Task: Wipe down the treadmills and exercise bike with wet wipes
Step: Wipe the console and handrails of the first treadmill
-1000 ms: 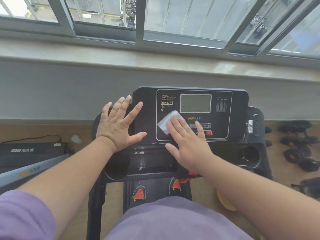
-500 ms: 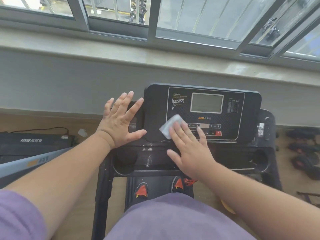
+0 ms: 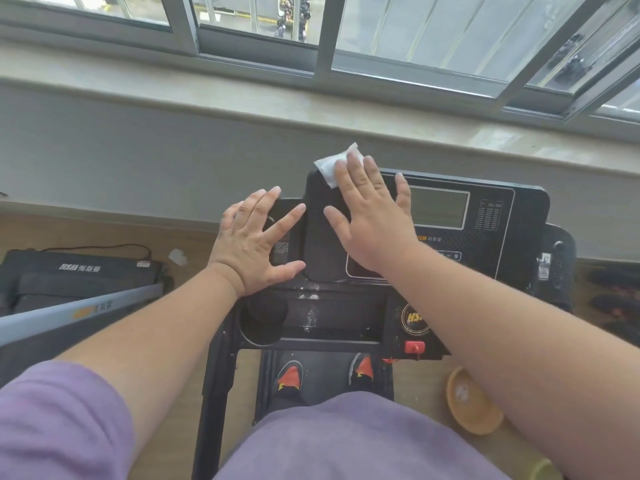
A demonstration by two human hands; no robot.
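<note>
I stand on a black treadmill whose console with a grey display faces me. My right hand lies flat with straight fingers on the console's upper left part, pressing a white wet wipe that sticks out past the top left corner under my fingertips. My left hand rests flat, fingers spread, on the left side panel beside the console. White specks mark the tray below the console.
A second, folded treadmill lies on the floor at left, with a white scrap near it. An orange bowl sits on the floor at right. Dumbbells lie at far right. A window sill and wall stand close behind the console.
My right hand has slid the wipe up from the console's lower middle to its top left corner. My left hand has stayed on the left panel. The view has shifted left.
</note>
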